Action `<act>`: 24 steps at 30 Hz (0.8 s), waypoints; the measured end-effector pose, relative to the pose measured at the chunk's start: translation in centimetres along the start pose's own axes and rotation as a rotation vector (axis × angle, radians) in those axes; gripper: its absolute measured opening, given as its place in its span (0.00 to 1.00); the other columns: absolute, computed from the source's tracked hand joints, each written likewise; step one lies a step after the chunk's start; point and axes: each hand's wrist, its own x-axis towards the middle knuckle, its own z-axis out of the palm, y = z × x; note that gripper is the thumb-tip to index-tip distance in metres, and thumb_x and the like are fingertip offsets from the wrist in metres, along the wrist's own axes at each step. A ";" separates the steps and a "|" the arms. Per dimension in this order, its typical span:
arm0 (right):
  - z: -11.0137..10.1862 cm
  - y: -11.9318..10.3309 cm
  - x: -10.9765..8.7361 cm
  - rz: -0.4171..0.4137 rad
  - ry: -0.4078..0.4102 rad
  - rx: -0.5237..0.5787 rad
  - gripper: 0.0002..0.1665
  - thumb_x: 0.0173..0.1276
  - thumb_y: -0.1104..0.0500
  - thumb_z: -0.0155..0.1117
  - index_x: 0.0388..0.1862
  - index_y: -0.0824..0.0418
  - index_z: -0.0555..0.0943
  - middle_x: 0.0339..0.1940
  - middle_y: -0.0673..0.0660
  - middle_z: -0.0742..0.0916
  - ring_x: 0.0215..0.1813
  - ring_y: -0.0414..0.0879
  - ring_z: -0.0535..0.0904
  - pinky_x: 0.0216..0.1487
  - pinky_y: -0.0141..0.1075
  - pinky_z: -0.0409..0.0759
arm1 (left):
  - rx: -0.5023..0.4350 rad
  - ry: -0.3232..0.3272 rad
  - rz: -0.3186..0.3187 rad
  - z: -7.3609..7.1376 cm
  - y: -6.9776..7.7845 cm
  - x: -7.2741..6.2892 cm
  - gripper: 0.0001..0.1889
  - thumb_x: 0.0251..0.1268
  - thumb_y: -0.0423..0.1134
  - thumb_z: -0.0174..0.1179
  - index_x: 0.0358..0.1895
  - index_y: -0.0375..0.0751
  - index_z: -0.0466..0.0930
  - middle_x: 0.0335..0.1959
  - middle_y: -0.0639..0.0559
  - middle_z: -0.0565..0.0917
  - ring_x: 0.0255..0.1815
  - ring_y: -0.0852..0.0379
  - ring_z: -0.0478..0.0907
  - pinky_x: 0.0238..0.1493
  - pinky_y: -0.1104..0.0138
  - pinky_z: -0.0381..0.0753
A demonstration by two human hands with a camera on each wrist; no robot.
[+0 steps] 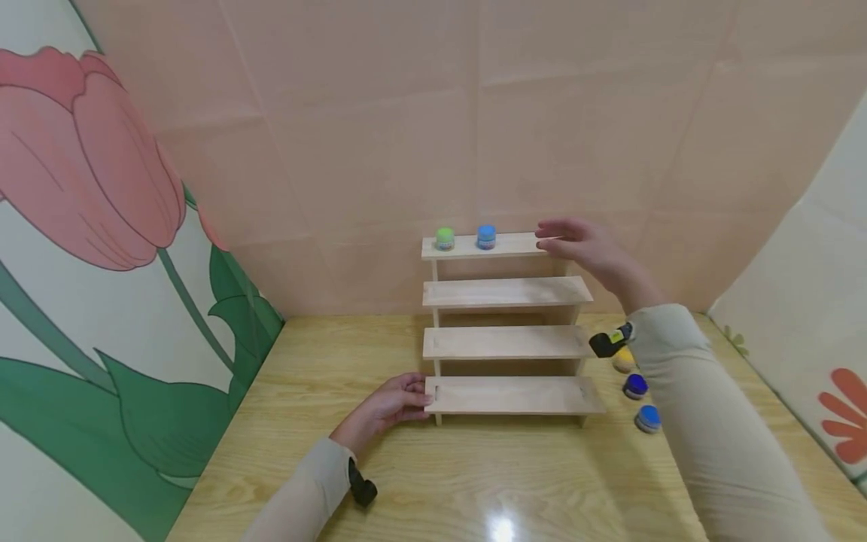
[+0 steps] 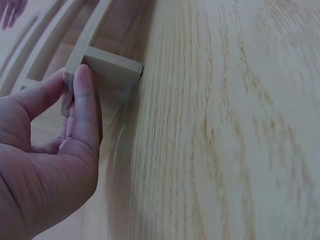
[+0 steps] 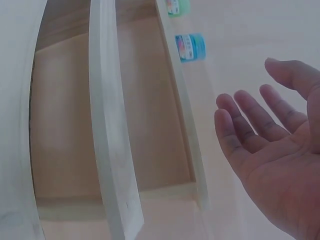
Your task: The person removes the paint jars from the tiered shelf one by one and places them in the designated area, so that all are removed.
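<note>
A wooden stepped shelf (image 1: 508,342) stands on the table against the backdrop. My left hand (image 1: 391,405) pinches the left end of its lowest board (image 1: 515,395) between thumb and fingers; the left wrist view shows the fingertips (image 2: 84,85) beneath the board. On the top board sit a small jar with a green lid (image 1: 445,239) and a jar with a blue lid (image 1: 486,237). My right hand (image 1: 588,250) hovers by the right end of the top board, to the right of the blue-lidded jar. Its fingers are loosely extended with nothing between them.
Right of the shelf, a yellow jar (image 1: 624,360), a dark blue jar (image 1: 635,387) and a lighter blue jar (image 1: 648,418) stand on the wooden table (image 1: 542,482). The yellow one is partly hidden by the right wrist camera. Tulip-printed panel (image 1: 88,165) at left, white panel at right.
</note>
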 end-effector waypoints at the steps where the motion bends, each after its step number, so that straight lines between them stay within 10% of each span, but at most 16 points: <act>1: 0.2 -0.1 0.3 -0.003 -0.001 0.012 0.32 0.78 0.53 0.59 0.75 0.65 0.66 0.71 0.66 0.75 0.68 0.56 0.75 0.73 0.53 0.71 | 0.001 0.001 0.000 0.0 0.0 0.0 0.32 0.68 0.25 0.61 0.73 0.29 0.60 0.47 0.46 0.78 0.43 0.54 0.83 0.44 0.64 0.89; 24: 4.2 -1.1 5.5 0.045 0.009 0.085 0.32 0.77 0.54 0.61 0.74 0.64 0.67 0.70 0.65 0.75 0.67 0.60 0.73 0.73 0.52 0.71 | -0.005 -0.027 0.003 -0.2 -0.1 0.3 0.32 0.67 0.24 0.61 0.72 0.28 0.61 0.50 0.45 0.80 0.44 0.53 0.82 0.43 0.65 0.89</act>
